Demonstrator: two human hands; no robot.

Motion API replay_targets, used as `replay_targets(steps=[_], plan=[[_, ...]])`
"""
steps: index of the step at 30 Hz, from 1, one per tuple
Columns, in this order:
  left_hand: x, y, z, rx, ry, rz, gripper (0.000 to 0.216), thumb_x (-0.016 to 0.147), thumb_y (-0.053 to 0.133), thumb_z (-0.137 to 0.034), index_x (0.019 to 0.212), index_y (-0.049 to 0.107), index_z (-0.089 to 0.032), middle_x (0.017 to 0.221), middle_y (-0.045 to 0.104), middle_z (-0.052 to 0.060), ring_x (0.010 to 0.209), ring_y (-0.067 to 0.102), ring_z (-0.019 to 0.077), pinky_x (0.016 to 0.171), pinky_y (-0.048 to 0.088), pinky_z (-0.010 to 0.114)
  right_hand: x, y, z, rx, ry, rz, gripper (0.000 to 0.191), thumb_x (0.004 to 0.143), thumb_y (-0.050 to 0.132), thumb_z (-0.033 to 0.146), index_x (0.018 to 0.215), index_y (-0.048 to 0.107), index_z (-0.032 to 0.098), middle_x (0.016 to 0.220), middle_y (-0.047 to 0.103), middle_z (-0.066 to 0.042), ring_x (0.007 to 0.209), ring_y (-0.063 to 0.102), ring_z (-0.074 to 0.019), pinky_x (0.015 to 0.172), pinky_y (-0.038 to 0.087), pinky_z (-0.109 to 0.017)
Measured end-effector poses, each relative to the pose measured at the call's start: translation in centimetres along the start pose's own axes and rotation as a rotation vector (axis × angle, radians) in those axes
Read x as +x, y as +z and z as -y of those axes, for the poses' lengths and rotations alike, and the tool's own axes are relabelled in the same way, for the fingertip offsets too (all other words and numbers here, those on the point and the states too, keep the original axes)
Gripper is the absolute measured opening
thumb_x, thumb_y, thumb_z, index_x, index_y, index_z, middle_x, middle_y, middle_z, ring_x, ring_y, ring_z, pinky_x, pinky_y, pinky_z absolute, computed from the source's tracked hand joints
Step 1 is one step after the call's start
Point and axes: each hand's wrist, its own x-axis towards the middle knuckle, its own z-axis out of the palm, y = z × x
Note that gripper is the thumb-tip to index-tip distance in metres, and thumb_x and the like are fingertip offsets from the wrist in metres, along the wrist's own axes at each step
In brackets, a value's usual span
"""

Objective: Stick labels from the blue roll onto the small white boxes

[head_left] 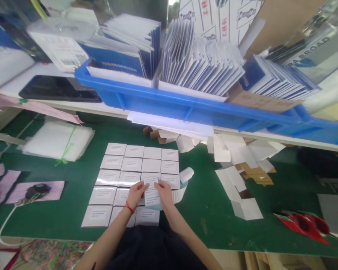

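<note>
Two hands met over a grid of small white labelled boxes point(135, 176) laid flat on the green worktop point(205, 210). From where I watched, my left hand point(135, 194), with a red cord at the wrist, pinched the left edge of a white label strip point(152, 191), and my right hand point(163, 192) pinched its right edge, so both were closed on the strip and held it just above the lower middle of the grid. A loose roll of label backing point(183, 185) curled on the worktop just right of the boxes, touching the grid's edge.

Further right lay a heap of unfolded white and brown cartons point(236, 161), with one opened white carton point(243, 204) nearer to me. A pair of red scissors point(304, 225) rested near the right edge, well apart from the hands. To the left sat a bundle of clear bags point(59, 140) tied with green string, and beyond it a black device point(33, 191) on pink paper. Above the worktop, a long blue tray point(186, 105) on a shelf held upright rows of blue and white booklets point(202, 63). I could not read the print on the strip.
</note>
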Motion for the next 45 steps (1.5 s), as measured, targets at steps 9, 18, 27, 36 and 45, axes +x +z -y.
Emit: replay_targets(steps=[9,18,27,36,45], plan=[[1.0,-0.7,-0.6,0.324,0.205,-0.216,0.032,0.076,0.061,-0.049,0.083,0.061,-0.018,0.074,0.066,0.003,0.068,0.061,0.0184,0.067,0.05,0.032,1.0,1.4,0.7,-0.164,0.038,-0.182,0.028,0.071,0.065,0.041,0.073,0.075,0.015,0.076,0.076,-0.009,0.073,0.067,-0.0235,0.07,0.05,-0.032],[0.0,-0.2,0.6,0.813,0.84,-0.091,0.03,0.094,0.042,-0.017,0.116,0.062,-0.017,0.117,0.068,0.01,0.111,0.062,0.0214,0.1,0.053,0.042,0.8,1.3,0.3,-0.367,-0.021,-0.201,0.03,0.076,0.061,0.042,0.069,0.076,0.017,0.071,0.075,-0.008,0.069,0.064,-0.0221,0.068,0.045,-0.032],[1.5,0.5,2.8,0.891,0.975,0.068,0.054,0.083,0.036,0.0,0.132,0.055,-0.01,0.134,0.061,0.015,0.131,0.052,0.0227,0.109,0.049,0.046,0.8,1.3,0.7,-0.419,-0.02,-0.173,0.028,0.08,0.054,0.032,0.073,0.077,0.017,0.077,0.076,-0.009,0.073,0.066,-0.0225,0.07,0.046,-0.031],[2.8,0.8,3.6,0.866,0.925,0.134,0.068,0.076,0.036,0.004,0.139,0.05,-0.017,0.139,0.059,0.011,0.136,0.047,0.0217,0.112,0.046,0.049,0.5,1.3,1.5,-0.481,-0.044,-0.185,0.031,0.08,0.051,0.03,0.066,0.075,0.017,0.071,0.075,-0.009,0.066,0.064,-0.0228,0.065,0.043,-0.032],[1.9,-2.8,3.2,1.096,0.902,0.011,0.066,0.076,0.034,0.006,0.136,0.053,-0.012,0.141,0.057,0.013,0.135,0.049,0.0241,0.113,0.043,0.05,0.4,0.7,1.0,-0.316,-0.013,-0.101,0.028,0.069,0.066,0.038,0.05,0.063,0.017,0.051,0.063,-0.001,0.054,0.053,-0.0158,0.053,0.035,-0.027]])
